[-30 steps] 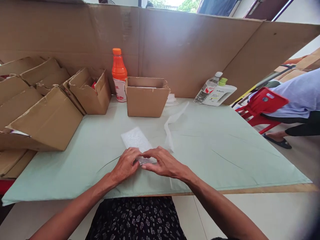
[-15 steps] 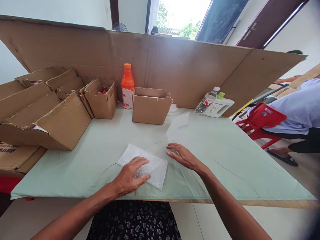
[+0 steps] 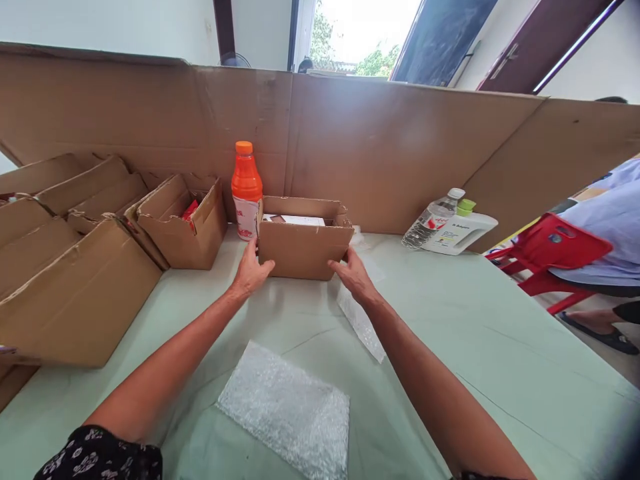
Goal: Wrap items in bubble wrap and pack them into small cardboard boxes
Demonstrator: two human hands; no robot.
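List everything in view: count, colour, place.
Cloth-covered table: one, pale green, foreground
Small open cardboard box: one, brown, centre
Other open cardboard boxes: several, count unclear, brown, table's left
Flat bubble-wrap piece: one, translucent white, table front
Thin translucent wrapping: count unclear, whitish, right of centre
Plastic bottle: one, orange, behind small box's left end
Clear plastic bottle: one, colourless, white-capped, back right
Handled plastic jug: one, white, green-capped, beside clear bottle
Upright cardboard panel: one, brown, behind table
Plastic chair: one, red, far right
Seated person: one, pale top, at chair
Door: one, dark maroon, upper right
Opening: one, bright, top centre
Left hand: one, bare, on small box's left
Right hand: one, bare, on small box's right
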